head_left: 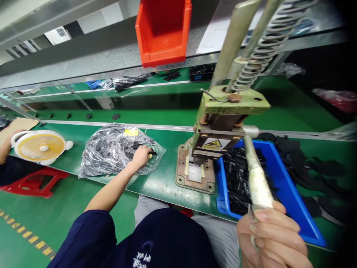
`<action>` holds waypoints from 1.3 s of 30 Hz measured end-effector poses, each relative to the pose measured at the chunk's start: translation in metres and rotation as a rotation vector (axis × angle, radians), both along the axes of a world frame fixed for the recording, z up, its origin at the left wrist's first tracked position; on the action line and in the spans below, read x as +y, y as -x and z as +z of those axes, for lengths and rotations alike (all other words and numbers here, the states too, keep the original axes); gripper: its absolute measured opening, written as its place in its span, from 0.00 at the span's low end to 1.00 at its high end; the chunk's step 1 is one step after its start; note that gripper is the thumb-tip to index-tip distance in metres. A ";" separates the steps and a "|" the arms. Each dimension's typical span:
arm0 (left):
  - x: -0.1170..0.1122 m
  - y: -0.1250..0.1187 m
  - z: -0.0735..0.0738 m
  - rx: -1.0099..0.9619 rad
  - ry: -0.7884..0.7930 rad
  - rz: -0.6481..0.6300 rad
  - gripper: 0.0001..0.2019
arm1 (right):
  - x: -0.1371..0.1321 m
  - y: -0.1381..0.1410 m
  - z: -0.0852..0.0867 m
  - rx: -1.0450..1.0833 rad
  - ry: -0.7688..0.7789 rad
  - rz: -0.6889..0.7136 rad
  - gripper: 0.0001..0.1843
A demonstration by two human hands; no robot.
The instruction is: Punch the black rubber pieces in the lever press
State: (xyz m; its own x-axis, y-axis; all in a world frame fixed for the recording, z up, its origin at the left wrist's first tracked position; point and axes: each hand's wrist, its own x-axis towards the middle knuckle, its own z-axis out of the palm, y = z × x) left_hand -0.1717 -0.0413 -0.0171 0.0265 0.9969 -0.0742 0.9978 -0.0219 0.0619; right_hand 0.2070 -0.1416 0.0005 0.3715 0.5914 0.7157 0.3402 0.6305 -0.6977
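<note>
My right hand [275, 234] is wrapped round the pale, tape-covered lever handle [258, 178] of a hand press [220, 130]. The press has a light green head, a warning label and a worn base plate; a whitish block [194, 172] sits on that plate under the ram. To the left, my left hand [141, 156] is closed at the opening of a clear plastic bag [103, 149] full of dark flat parts. A small black part [152, 152] shows at its fingertips, partly hidden.
Right of the press stands a blue bin [292, 201] of black strips, with curved black pieces [301, 156] beyond it. An orange bin [164, 33] hangs above. At far left are a white fan [43, 147], another person's arm [8, 149] and a red stool [33, 182].
</note>
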 end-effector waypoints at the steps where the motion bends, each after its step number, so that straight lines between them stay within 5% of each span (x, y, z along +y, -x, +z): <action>1: 0.001 0.001 0.006 -0.013 -0.021 -0.001 0.11 | 0.000 0.000 0.002 0.004 -0.122 -0.045 0.10; 4: 0.001 -0.001 0.021 -0.156 -0.122 0.038 0.08 | 0.000 0.003 0.008 -0.025 -0.253 -0.081 0.13; 7: -0.001 -0.020 0.029 -0.609 -0.149 0.100 0.05 | -0.001 0.008 0.013 -0.005 -0.257 -0.048 0.15; 11: -0.001 -0.073 0.025 -1.288 0.139 0.200 0.23 | 0.002 0.011 0.014 0.012 -0.278 -0.023 0.16; 14: 0.006 -0.114 0.016 -1.474 0.279 0.289 0.27 | 0.006 0.011 0.013 0.019 -0.352 0.012 0.16; 19: 0.021 -0.146 0.009 -1.488 0.365 0.403 0.24 | 0.009 0.009 0.016 0.017 -0.420 0.108 0.15; 28: 0.029 -0.150 -0.006 -1.384 0.382 0.428 0.18 | 0.006 0.007 0.012 0.020 -0.406 0.122 0.13; 39: 0.039 -0.156 0.005 -1.158 0.582 0.598 0.07 | 0.003 0.006 0.012 0.016 -0.387 0.152 0.13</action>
State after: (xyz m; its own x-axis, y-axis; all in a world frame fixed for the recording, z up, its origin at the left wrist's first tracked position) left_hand -0.0156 -0.0026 -0.0117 -0.0529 0.7152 -0.6969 0.2287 0.6880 0.6887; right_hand 0.2014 -0.1386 0.0122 0.3137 0.3289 0.8907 0.2142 0.8894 -0.4038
